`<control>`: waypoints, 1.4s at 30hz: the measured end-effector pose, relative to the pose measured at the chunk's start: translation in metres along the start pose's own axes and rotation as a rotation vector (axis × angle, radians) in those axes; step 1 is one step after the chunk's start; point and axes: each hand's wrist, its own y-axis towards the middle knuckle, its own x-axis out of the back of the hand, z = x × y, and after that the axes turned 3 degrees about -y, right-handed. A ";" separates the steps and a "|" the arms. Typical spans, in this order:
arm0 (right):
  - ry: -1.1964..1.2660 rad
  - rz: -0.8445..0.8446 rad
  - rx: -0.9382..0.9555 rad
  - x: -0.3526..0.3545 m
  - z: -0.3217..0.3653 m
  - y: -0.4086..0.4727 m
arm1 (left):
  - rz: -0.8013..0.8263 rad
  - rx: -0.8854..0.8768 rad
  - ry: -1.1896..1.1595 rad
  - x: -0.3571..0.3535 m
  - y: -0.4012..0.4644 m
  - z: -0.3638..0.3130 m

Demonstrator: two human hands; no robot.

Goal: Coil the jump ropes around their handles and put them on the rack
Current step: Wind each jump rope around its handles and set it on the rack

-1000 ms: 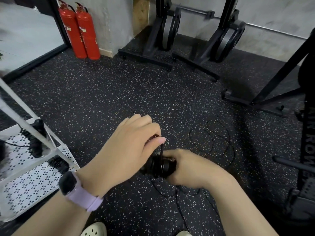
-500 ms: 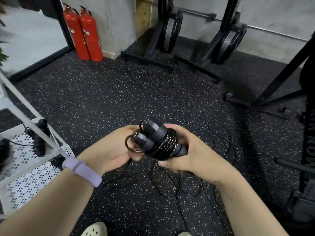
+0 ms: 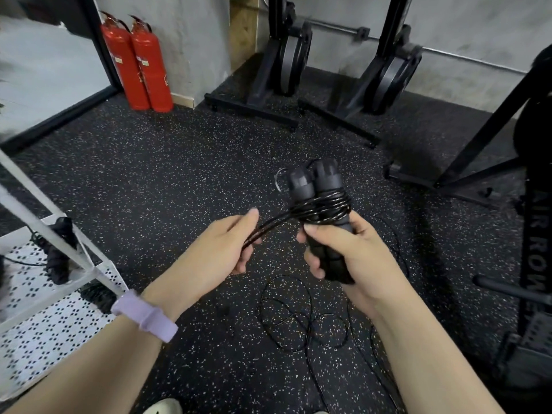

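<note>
Right hand (image 3: pixel 343 252) grips 2 black handles (image 3: pixel 324 204) side by side, upright, tops tilted toward 12 o'clock. Several turns of black rope (image 3: pixel 321 206) circle their upper half. Left hand (image 3: pixel 221 249), fingers curled, pinches the strand running off the coil toward 8 o'clock. Loose rope loops lie on the speckled floor (image 3: pixel 179 180) at 6 o'clock. White rack (image 3: pixel 98 273) stands at 9 o'clock, with dark bundles on its perforated shelf.

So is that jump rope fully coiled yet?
Partly: several turns circle the handles, but loose jump rope lies on the floor.
</note>
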 end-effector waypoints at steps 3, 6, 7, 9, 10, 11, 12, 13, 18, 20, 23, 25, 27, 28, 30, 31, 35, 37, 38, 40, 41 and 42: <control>0.036 -0.154 -0.004 0.004 -0.002 0.002 | -0.010 -0.044 0.403 0.003 0.000 0.010; 0.080 -0.293 -0.006 0.011 -0.001 0.003 | -0.038 -0.061 0.540 0.004 -0.001 0.017; 0.093 -0.337 -0.004 0.013 0.000 0.004 | -0.057 -0.074 0.571 0.004 -0.001 0.016; 0.099 -0.451 -0.006 0.020 0.000 0.005 | -0.123 -0.138 0.669 0.006 -0.005 0.011; 0.094 -0.517 -0.013 0.026 0.000 0.006 | -0.161 -0.173 0.714 0.008 -0.008 0.008; 0.084 -0.578 -0.025 0.031 -0.001 0.007 | -0.193 -0.207 0.737 0.011 -0.011 0.004; 0.060 -0.627 -0.041 0.036 -0.002 0.008 | -0.214 -0.245 0.747 0.013 -0.014 0.002; 0.018 -0.661 -0.059 0.041 -0.003 0.009 | -0.234 -0.303 0.750 0.015 -0.018 0.000; -0.338 -0.566 -0.242 0.045 -0.020 0.017 | -0.188 -0.757 0.729 0.014 -0.037 -0.008; -0.474 -0.458 -0.331 0.037 -0.025 0.019 | -0.210 -0.837 0.706 0.014 -0.038 -0.011; -0.732 -0.243 -0.418 0.021 -0.022 0.019 | -0.298 -0.879 0.623 0.017 -0.036 -0.014; -0.965 -0.031 -0.499 0.004 -0.020 0.017 | -0.332 -0.863 0.579 0.020 -0.034 -0.012; -1.178 0.200 -0.540 -0.016 -0.022 0.012 | -0.337 -0.815 0.557 0.022 -0.032 -0.010; -1.255 0.303 -0.528 -0.026 -0.026 0.009 | -0.332 -0.785 0.555 0.023 -0.031 -0.009; -1.331 0.481 -0.464 -0.045 -0.031 0.002 | -0.301 -0.718 0.537 0.023 -0.028 -0.007; -1.334 0.546 -0.419 -0.052 -0.033 -0.002 | -0.284 -0.673 0.512 0.022 -0.027 -0.006; -1.142 0.650 -0.313 -0.065 -0.024 -0.013 | -0.135 -0.349 0.212 0.031 -0.012 0.002; -0.977 0.593 -0.272 -0.062 -0.016 -0.014 | -0.053 -0.197 0.026 0.038 -0.002 0.005; -0.899 0.537 -0.237 -0.058 -0.013 -0.014 | -0.001 -0.128 -0.069 0.041 0.001 0.007; -0.771 0.413 -0.171 -0.047 -0.010 -0.013 | 0.147 -0.054 -0.198 0.043 0.001 0.010; -0.717 0.359 -0.148 -0.041 -0.010 -0.013 | 0.210 -0.055 -0.184 0.043 -0.001 0.012; -0.661 0.314 -0.129 -0.038 -0.009 -0.014 | 0.245 -0.051 -0.142 0.042 -0.003 0.014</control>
